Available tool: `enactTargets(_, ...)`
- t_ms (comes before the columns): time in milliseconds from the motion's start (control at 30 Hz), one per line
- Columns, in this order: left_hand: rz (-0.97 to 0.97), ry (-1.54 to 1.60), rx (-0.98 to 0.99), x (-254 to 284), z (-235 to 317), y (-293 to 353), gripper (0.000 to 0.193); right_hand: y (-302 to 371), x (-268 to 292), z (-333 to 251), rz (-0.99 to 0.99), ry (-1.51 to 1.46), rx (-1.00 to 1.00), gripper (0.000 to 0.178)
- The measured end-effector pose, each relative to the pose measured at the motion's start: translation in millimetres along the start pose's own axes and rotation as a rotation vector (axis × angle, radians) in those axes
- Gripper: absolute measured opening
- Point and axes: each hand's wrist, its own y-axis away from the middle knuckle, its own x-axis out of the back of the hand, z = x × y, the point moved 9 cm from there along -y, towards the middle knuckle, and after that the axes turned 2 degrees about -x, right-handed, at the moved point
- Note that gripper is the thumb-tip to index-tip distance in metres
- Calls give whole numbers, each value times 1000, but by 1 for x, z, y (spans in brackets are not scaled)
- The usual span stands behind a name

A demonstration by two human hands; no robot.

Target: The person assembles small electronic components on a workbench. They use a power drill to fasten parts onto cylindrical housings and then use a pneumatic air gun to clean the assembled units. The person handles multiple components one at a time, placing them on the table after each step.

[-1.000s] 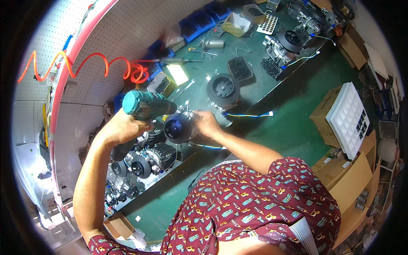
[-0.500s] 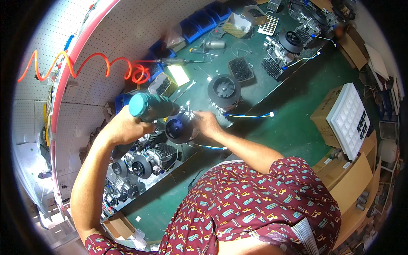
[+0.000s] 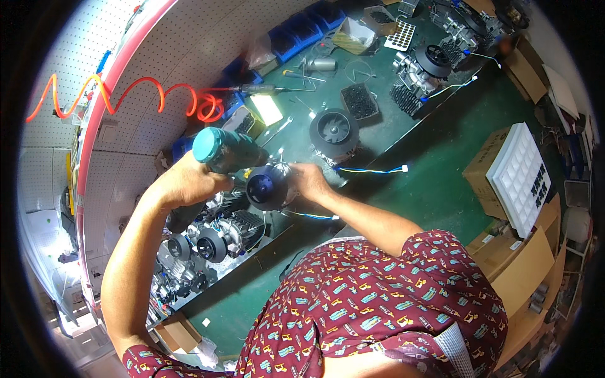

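Teal-ended power drill (image 3: 222, 150), gripped in the left hand (image 3: 194, 183), has been shifted slightly rightward since a second ago. Near the edge of the green workbench (image 3: 386, 125), the silvery metal motor unit with a round black fan wheel (image 3: 265, 189) is held by the right hand (image 3: 310, 182), its wheel turned upward.

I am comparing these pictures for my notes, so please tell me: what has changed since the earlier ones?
The rear end of the teal power tool shifted slightly right, and the left hand moved with it. Nothing was visibly grasped or released. The right hand stayed beside the black fan unit.
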Motion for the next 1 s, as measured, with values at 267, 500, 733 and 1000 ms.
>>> enactTargets(267,-3,-253,-76,-3,1,-4,45,-5,-3,7,-43,65,-30,32)
enactTargets(500,-16,7,136,-5,11,4,49,-4,0,0,-34,7,-13,29)
enactTargets(733,-38,63,218,-3,-2,1,51,-3,-1,7,-31,-6,-21,34)
enactTargets(1000,-5,-94,-15,-5,2,-2,52,-7,-4,1,-53,-73,-4,34)
